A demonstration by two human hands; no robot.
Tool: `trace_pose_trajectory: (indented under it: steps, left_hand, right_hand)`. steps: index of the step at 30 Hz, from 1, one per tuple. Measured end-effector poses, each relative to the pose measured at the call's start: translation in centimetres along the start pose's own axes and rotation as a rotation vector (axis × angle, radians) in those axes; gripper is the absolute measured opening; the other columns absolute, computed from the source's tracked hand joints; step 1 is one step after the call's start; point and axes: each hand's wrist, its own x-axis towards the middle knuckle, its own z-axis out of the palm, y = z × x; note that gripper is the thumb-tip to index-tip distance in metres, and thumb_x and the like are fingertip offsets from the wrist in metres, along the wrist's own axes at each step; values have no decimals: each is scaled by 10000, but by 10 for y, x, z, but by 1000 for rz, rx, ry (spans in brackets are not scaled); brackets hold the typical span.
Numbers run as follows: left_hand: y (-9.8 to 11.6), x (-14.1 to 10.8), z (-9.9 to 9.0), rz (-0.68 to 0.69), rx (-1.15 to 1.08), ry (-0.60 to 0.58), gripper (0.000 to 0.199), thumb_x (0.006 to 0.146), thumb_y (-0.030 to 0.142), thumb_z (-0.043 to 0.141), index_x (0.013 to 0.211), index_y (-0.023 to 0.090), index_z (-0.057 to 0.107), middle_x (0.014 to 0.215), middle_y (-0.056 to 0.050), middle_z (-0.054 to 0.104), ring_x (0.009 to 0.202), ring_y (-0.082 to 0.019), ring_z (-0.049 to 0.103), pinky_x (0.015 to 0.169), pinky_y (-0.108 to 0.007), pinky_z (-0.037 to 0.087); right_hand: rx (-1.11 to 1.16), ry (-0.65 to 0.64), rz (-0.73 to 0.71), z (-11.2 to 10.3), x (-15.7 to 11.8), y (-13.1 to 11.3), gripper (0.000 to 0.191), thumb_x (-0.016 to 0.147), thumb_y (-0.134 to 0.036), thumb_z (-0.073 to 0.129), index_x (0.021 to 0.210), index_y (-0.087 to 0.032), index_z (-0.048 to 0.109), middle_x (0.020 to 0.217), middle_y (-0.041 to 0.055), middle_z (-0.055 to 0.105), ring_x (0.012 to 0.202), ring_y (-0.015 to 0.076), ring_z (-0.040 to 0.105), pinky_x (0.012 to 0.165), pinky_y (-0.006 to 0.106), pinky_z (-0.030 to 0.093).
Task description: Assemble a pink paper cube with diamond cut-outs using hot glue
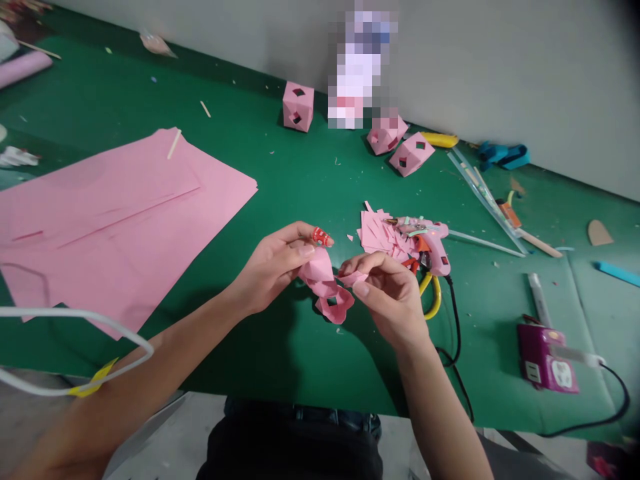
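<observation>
Near the middle of the green table, a curled pink paper piece (336,305) with cut openings hangs between my two hands. My left hand (280,263) pinches its upper left part between thumb and fingers, and a red patterned wrap covers one fingertip. The thumb and fingers of my right hand (387,287) are closed on a flap at the right of the same piece. Just beyond my right hand lie pink paper scraps (377,235) and a pink glue gun (435,247).
Large pink sheets (130,213) cover the left. Folded pink boxes (299,107) stand at the back beside a blurred upright object (357,73). A purple power block (545,357) with a cable sits at the right. A white tube frame (100,317) crosses the lower left.
</observation>
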Motion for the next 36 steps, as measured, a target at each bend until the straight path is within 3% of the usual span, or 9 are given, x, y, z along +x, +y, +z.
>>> trace_pose_trajectory:
  steps: [7,13,20,23,30,34,36]
  left_hand:
    - [-1,1,-4,72,44,-43,257,819,369,827,996,198,753,821,-6,647,668,-92,590,570,-167,491]
    - [-2,-1,-6,251,346,-118,359,776,232,867,1096,229,705,969,-19,671,812,-119,619,707,-212,518]
    - [0,-1,-3,442,618,-197,185,786,187,852,824,196,672,836,-5,610,748,-119,571,642,-231,466]
    - [1,-1,-2,445,655,-228,165,808,187,832,826,193,668,843,-12,612,750,-123,577,630,-232,472]
    - [-2,-2,-1,417,656,-220,135,814,195,810,831,192,676,829,-9,614,753,-129,574,647,-247,461]
    - [-2,-1,-4,261,458,-156,139,813,251,813,848,193,692,843,-13,608,762,-133,566,666,-252,470]
    - [-1,1,-5,189,313,-70,139,830,290,795,866,192,703,846,-19,626,765,-137,580,662,-245,483]
  right_hand:
    - [-74,21,-23,2,1,0,108,833,-156,808,886,-246,782,1014,22,715,863,122,681,732,235,587]
    - [-83,-5,-32,1,1,3,88,855,-183,798,890,-262,783,1045,24,673,928,135,657,781,259,574]
    - [-118,-31,12,4,-1,6,56,870,-237,798,909,-273,783,1059,31,674,940,155,651,775,276,565]
    - [-160,-40,7,5,0,4,13,899,-264,768,889,-257,765,1030,32,662,882,152,640,743,282,556]
    - [-307,15,-97,12,-1,3,65,926,-244,724,862,-229,726,955,37,655,932,177,637,844,326,534]
    - [-216,76,-58,12,1,6,34,887,-289,789,882,-258,775,969,28,700,932,168,662,812,300,558]
    - [-141,130,25,9,2,7,97,856,-350,825,891,-268,787,917,9,722,803,140,672,706,265,567]
